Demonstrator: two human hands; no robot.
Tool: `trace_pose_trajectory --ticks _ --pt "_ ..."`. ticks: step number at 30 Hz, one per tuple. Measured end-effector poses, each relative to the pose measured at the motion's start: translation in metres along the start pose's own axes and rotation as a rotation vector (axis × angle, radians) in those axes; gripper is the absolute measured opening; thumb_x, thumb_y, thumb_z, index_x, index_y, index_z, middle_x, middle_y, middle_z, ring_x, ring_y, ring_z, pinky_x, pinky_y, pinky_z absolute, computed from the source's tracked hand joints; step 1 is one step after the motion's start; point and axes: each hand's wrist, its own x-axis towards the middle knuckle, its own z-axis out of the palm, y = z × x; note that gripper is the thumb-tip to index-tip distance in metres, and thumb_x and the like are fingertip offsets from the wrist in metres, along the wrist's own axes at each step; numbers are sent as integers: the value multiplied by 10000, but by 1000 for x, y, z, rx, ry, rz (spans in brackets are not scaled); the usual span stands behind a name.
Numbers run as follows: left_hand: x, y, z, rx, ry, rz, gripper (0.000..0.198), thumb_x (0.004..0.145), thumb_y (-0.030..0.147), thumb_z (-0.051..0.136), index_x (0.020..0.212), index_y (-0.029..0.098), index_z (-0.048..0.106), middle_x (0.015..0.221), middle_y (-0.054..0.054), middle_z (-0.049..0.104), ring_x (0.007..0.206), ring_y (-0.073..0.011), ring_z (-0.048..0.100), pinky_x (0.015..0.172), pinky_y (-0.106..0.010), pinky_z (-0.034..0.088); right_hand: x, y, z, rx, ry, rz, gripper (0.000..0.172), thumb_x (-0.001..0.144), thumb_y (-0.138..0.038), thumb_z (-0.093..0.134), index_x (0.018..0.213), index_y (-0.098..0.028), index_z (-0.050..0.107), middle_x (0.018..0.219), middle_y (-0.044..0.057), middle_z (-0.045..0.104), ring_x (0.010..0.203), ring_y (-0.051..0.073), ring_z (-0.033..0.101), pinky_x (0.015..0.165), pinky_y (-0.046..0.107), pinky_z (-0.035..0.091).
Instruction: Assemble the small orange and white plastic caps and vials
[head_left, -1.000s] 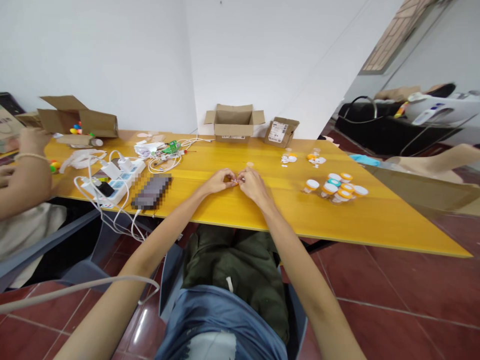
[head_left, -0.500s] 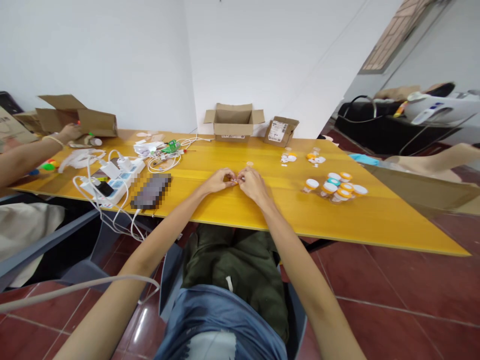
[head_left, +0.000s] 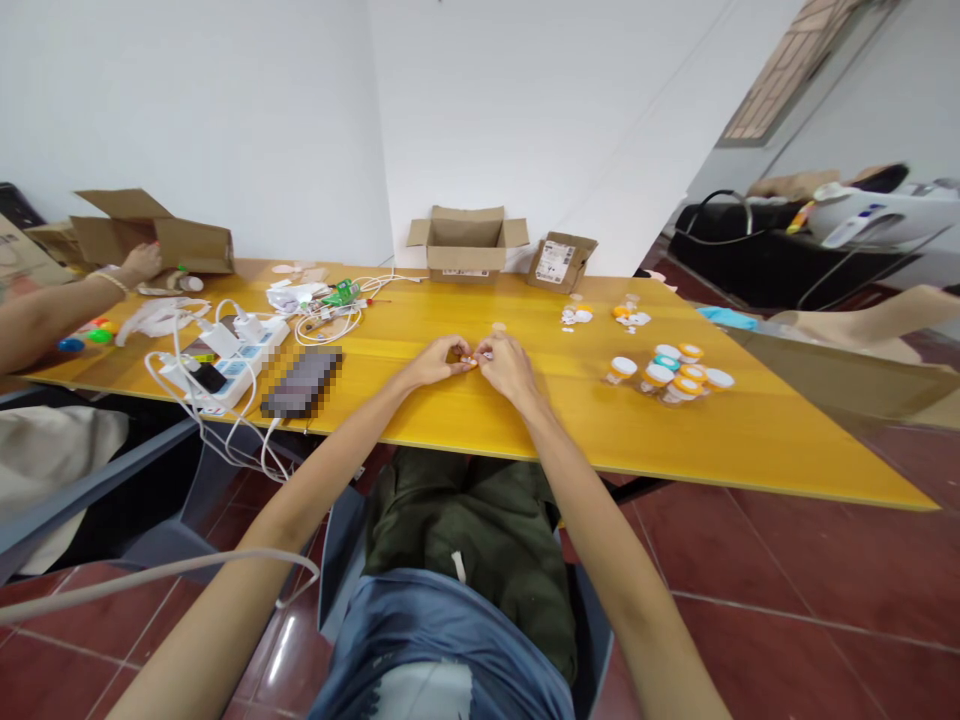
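My left hand (head_left: 437,361) and my right hand (head_left: 505,364) rest together on the yellow table (head_left: 750,440), fingertips pinched around a tiny white and orange item (head_left: 473,358) between them. It is too small to name. Both hands have their fingers curled closed. To the right stands a cluster of small jars (head_left: 671,375) with white, orange and teal lids. More small white and orange pieces (head_left: 600,316) lie farther back.
A dark phone (head_left: 302,383) and a white power strip (head_left: 225,365) with tangled cables lie to the left. Open cardboard boxes (head_left: 467,245) stand at the table's back edge. Another person's arm (head_left: 52,305) reaches toward a box (head_left: 150,235) at far left.
My hands stay pinched together in the same spot. The other person's arm at far left has stretched out toward the cardboard box.
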Motion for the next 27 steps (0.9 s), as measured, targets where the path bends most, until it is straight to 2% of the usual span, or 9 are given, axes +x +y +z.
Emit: trace_pose_trajectory --ticks 16,27 --pt "-1 5 -1 19 9 -16 162 757 296 747 771 189 626 818 -10 669 840 -176 616 875 -351 498 3 -2 1 48 -42 66 81 785 -185 676 721 -222 709 963 72 712 968 234 658 823 339 510" --pt "-2 10 0 14 19 -63 203 743 340 752 743 186 620 778 -2 675 780 -160 619 832 -327 505 7 7 10 64 -18 27 84 765 -163 664 712 -218 698 947 63 692 986 219 639 882 346 509"
